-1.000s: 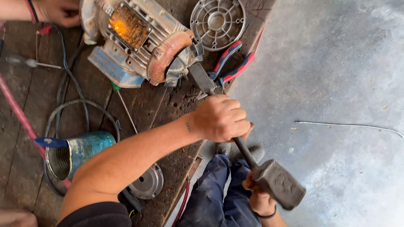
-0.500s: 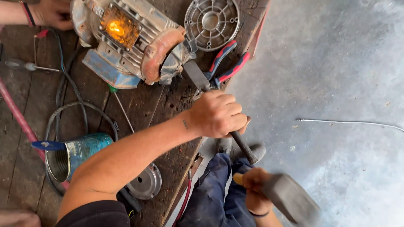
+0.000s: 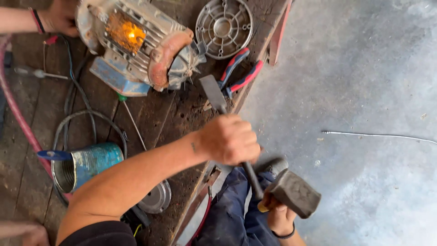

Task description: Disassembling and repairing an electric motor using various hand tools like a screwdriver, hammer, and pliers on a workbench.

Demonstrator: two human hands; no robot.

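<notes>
Rough, dark wooden planks form the workbench, which ends at a grey concrete floor on the side of the person's right hand.

The left hand reaches across from the lower left, forearm bare and extended, fingers curled into a tight fist around the shaft of a flat grey steel chisel. Beyond the knuckles the chisel's blade points at the end of a worn grey electric motor with a rust-red end ring. Behind the fist the chisel's struck end juts out over the bench edge.

The right hand sits below and behind the left, wrist bent, closed on the wooden handle of a heavy grey block-headed hammer. The hammer head lies just beside the chisel's rear end; whether they touch cannot be told.

Just past the left hand lie red-and-blue-handled pliers and a round grey finned motor cover. Under the left forearm stands a blue-painted tin can.

Compared with half a second ago, the hammer head has risen from low and blurred to close up against the chisel's end. The left fist keeps the same grip.
</notes>
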